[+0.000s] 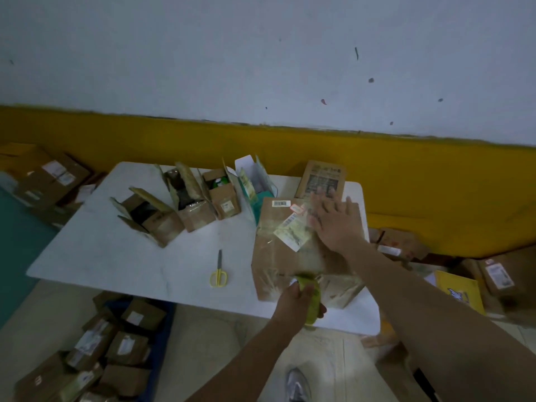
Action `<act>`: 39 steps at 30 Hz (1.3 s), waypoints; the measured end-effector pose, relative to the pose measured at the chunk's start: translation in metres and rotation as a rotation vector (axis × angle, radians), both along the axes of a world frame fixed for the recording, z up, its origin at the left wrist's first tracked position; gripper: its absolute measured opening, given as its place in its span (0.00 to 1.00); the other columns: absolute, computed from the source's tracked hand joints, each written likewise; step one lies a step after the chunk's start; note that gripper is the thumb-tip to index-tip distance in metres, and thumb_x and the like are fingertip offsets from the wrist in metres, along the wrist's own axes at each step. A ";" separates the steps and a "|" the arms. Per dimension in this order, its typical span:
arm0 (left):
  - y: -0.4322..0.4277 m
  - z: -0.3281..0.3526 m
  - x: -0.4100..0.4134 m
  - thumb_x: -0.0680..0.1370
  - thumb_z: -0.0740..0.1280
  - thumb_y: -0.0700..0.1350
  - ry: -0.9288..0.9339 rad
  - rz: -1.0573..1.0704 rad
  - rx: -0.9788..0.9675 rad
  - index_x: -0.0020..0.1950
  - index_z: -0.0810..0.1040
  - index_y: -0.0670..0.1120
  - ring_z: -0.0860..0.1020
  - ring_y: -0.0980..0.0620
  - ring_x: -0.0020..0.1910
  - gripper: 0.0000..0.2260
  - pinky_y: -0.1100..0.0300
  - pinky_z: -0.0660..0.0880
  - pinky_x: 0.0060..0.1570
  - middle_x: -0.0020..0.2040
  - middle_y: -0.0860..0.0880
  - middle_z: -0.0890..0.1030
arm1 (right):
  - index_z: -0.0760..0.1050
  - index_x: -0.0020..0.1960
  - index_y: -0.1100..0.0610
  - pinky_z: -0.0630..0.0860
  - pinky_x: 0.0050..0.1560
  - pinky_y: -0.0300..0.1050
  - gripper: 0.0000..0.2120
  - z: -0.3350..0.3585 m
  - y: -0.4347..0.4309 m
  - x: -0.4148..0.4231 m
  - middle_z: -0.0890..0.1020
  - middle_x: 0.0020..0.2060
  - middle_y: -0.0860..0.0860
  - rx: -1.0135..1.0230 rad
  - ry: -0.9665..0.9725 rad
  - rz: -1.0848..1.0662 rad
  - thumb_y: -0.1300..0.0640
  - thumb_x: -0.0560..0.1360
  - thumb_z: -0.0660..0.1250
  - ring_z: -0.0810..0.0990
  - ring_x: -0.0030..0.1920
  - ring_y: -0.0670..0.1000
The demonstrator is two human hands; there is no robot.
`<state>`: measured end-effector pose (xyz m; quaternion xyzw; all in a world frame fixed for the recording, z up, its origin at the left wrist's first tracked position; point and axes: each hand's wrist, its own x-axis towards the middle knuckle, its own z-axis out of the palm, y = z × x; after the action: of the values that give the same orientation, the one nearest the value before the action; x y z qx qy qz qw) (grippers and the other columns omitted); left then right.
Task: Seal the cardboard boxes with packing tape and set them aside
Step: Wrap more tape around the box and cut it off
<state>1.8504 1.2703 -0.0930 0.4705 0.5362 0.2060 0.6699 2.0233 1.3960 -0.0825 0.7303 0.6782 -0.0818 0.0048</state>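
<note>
On white table point(116, 256), near right: presses big box point(290, 256) with right hand point(333, 224), fingers spread; grips tape roll point(313, 297) at near edge, left hand point(293, 303) curled round it. Seems mid-taping; leaves open boxes point(185, 204), far left, unsealed.

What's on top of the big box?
Shipping labels and the right hand lie on the box; the left hand holds the tape roll at its near edge. Contents hidden.

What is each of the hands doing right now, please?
Left hand: closed around the tape roll at the near edge of the large box.
Right hand: open, fingers spread on the box top.
</note>
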 end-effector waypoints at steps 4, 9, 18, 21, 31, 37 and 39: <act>0.006 -0.003 0.002 0.84 0.56 0.46 -0.018 -0.010 -0.025 0.49 0.74 0.43 0.80 0.52 0.32 0.11 0.60 0.76 0.33 0.36 0.45 0.82 | 0.45 0.80 0.58 0.41 0.78 0.50 0.36 -0.009 -0.013 -0.026 0.48 0.79 0.54 0.023 0.120 0.159 0.37 0.80 0.36 0.45 0.79 0.54; 0.005 -0.007 0.002 0.85 0.56 0.47 -0.068 0.005 -0.023 0.51 0.72 0.41 0.80 0.53 0.31 0.11 0.63 0.75 0.31 0.36 0.44 0.81 | 0.37 0.79 0.55 0.40 0.78 0.48 0.41 -0.032 -0.066 -0.012 0.41 0.78 0.49 -0.028 0.005 0.457 0.31 0.74 0.25 0.37 0.78 0.50; 0.025 -0.019 -0.040 0.85 0.54 0.51 0.104 -0.007 0.144 0.47 0.80 0.41 0.77 0.56 0.36 0.20 0.61 0.73 0.44 0.38 0.50 0.81 | 0.59 0.77 0.62 0.53 0.72 0.54 0.40 -0.015 -0.065 -0.019 0.65 0.75 0.57 -0.010 -0.166 0.478 0.34 0.80 0.36 0.62 0.76 0.58; 0.042 -0.052 -0.100 0.83 0.58 0.49 0.317 0.313 0.177 0.42 0.80 0.46 0.81 0.52 0.38 0.15 0.55 0.77 0.47 0.36 0.50 0.83 | 0.60 0.77 0.59 0.51 0.77 0.50 0.35 0.009 -0.063 -0.058 0.61 0.77 0.55 0.101 -0.013 0.442 0.36 0.81 0.42 0.60 0.76 0.56; 0.123 -0.173 -0.184 0.78 0.66 0.48 0.837 0.322 0.085 0.64 0.69 0.42 0.72 0.42 0.62 0.18 0.49 0.71 0.57 0.62 0.42 0.72 | 0.74 0.66 0.58 0.67 0.60 0.37 0.16 -0.086 -0.057 -0.264 0.79 0.60 0.54 -0.135 0.722 -0.015 0.60 0.82 0.55 0.76 0.62 0.52; 0.154 -0.224 -0.167 0.81 0.62 0.50 1.054 0.164 0.135 0.68 0.64 0.43 0.71 0.42 0.62 0.19 0.49 0.75 0.52 0.63 0.43 0.68 | 0.73 0.68 0.60 0.60 0.61 0.30 0.17 -0.156 -0.070 -0.254 0.77 0.64 0.53 -0.186 0.756 -0.262 0.64 0.82 0.55 0.73 0.65 0.50; 0.154 -0.222 -0.168 0.82 0.59 0.46 1.059 0.157 0.091 0.65 0.65 0.41 0.76 0.41 0.58 0.15 0.49 0.75 0.50 0.61 0.42 0.70 | 0.74 0.66 0.61 0.62 0.60 0.31 0.15 -0.168 -0.078 -0.254 0.78 0.62 0.55 -0.200 0.762 -0.289 0.65 0.81 0.56 0.75 0.64 0.52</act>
<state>1.6823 1.4245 -0.3150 0.4972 0.8247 0.0130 0.2695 1.7696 1.3179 -0.2501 0.7314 0.5106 -0.4116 -0.1871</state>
